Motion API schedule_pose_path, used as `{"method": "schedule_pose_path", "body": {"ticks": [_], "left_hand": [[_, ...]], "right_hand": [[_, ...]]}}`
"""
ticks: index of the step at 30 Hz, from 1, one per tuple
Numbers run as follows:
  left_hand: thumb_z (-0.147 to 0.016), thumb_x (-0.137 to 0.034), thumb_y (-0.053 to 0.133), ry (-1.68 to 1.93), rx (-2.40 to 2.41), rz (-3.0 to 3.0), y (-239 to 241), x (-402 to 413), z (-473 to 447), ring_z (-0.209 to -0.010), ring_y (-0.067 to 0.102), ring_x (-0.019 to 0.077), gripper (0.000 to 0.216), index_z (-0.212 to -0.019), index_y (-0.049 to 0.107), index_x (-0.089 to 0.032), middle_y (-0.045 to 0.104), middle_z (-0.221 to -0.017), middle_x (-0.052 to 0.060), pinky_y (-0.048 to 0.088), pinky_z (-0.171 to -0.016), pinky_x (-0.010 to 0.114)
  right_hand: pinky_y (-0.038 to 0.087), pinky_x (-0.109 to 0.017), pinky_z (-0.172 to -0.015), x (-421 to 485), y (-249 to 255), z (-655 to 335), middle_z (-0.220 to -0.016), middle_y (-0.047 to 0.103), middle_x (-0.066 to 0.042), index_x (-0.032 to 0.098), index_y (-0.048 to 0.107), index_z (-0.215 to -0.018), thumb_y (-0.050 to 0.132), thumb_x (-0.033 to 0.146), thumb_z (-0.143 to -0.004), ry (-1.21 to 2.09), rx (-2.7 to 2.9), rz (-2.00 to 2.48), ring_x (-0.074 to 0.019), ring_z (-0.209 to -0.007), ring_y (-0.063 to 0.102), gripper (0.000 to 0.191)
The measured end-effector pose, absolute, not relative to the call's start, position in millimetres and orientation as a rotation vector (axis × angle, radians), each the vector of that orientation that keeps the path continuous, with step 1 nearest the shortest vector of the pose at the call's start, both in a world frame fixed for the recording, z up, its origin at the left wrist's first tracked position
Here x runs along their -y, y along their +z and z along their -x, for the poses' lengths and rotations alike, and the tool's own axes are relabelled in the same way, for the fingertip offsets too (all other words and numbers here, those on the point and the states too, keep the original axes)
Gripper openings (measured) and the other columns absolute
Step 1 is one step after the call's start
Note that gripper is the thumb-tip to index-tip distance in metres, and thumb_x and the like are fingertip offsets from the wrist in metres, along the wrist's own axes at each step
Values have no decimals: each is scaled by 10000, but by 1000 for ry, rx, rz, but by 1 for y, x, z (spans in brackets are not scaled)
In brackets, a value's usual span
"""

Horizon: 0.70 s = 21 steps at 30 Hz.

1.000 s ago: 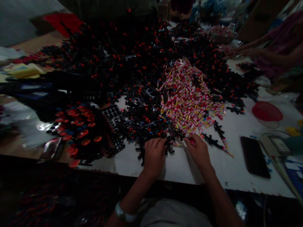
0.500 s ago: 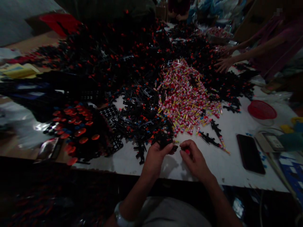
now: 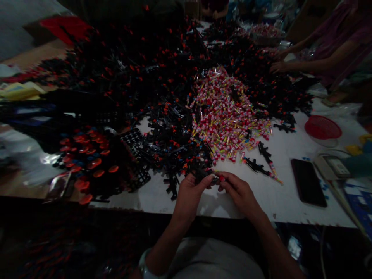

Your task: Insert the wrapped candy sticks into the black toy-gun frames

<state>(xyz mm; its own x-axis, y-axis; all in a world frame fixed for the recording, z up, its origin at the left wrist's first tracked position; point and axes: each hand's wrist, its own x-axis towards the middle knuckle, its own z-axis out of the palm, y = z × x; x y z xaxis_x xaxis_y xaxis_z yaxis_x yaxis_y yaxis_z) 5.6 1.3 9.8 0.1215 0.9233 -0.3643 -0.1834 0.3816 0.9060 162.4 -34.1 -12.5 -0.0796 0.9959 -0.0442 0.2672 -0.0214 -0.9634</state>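
Note:
My left hand (image 3: 188,193) is closed around a black toy gun (image 3: 199,170) above the table's front part. My right hand (image 3: 236,192) pinches a small piece with a red end (image 3: 221,178), held against the end of the toy gun. The rest of that piece is hidden by my fingers. Beyond my hands lies a heap of small clear tubes (image 3: 226,112) with pink, red and yellow parts. Two black toy guns (image 3: 257,166) rest right of my hands, with a coloured tube at their tips. A pile of black toy guns (image 3: 165,143) spreads to the left.
Orange-tipped pieces (image 3: 87,149) stand bunched at the left beside a black perforated crate (image 3: 136,174). At the right are a phone (image 3: 308,182), a red mesh basket (image 3: 322,127) and a boxy device (image 3: 334,166). Another person's hands (image 3: 279,66) reach into the far pile.
My right hand has moved left and brought the red-ended piece to the toy gun in my left hand. The other person's hands have drawn slightly up and right.

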Motion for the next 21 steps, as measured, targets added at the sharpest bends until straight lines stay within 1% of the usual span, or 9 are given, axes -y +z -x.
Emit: {"method": "schedule_pose_path", "body": {"ticks": [4, 9, 11, 14, 16, 18, 21], "left_hand": [[-704, -323, 718, 963, -1149, -845, 9, -2, -7, -668, 544, 88, 237, -871, 663, -163, 667, -770, -14, 448, -660, 216], [-711, -324, 714, 968, -1159, -863, 4, -2, -7, -667, 536, 81, 223, -860, 668, -164, 663, -752, -22, 438, -662, 207], [-716, -326, 708, 981, -1180, -855, 0, -1, -7, -670, 537, 83, 222, -859, 670, -161, 667, -753, -16, 437, -662, 208], [-710, -314, 707, 1040, -1226, -821, -6, 2, -8, -694, 553, 95, 236, -880, 671, -154, 686, -789, 3, 443, -671, 216], [-699, -311, 713, 1078, -1257, -805, -9, 3, -8, -698, 558, 102, 249, -885, 671, -152, 689, -788, 8, 446, -673, 221], [-684, -318, 722, 1101, -1282, -801, -10, 3, -8, -672, 551, 101, 250, -864, 670, -152, 672, -736, -3, 443, -654, 220], [-672, -328, 732, 1108, -1299, -786, -8, 1, -7, -614, 531, 91, 246, -825, 662, -149, 634, -661, -22, 434, -611, 212]], "right_hand": [[508, -270, -760, 32, -16, -162, -1055, 633, -46, 254, 546, -1246, 449, 305, -931, 1089, 1516, 1347, -112, -765, 607, 334], [525, -267, -730, 30, -20, -162, -974, 650, -48, 238, 542, -1265, 431, 286, -937, 1005, 1614, 1369, -118, -734, 606, 350], [531, -279, -770, 29, -20, -159, -1037, 653, -64, 228, 539, -1267, 422, 254, -935, 965, 1653, 1389, -133, -813, 623, 353], [517, -318, -878, 29, -22, -153, -1151, 638, -88, 216, 540, -1262, 409, 210, -931, 898, 1708, 1418, -167, -1001, 617, 357], [524, -324, -881, 30, -25, -148, -1130, 648, -98, 207, 535, -1263, 395, 193, -930, 844, 1738, 1417, -174, -1013, 621, 362], [538, -333, -861, 31, -29, -144, -1092, 656, -109, 200, 516, -1281, 381, 177, -927, 755, 1772, 1405, -181, -991, 629, 379], [532, -357, -889, 31, -34, -139, -1114, 644, -116, 202, 470, -1323, 364, 146, -921, 618, 1794, 1385, -192, -1035, 611, 419]]}}
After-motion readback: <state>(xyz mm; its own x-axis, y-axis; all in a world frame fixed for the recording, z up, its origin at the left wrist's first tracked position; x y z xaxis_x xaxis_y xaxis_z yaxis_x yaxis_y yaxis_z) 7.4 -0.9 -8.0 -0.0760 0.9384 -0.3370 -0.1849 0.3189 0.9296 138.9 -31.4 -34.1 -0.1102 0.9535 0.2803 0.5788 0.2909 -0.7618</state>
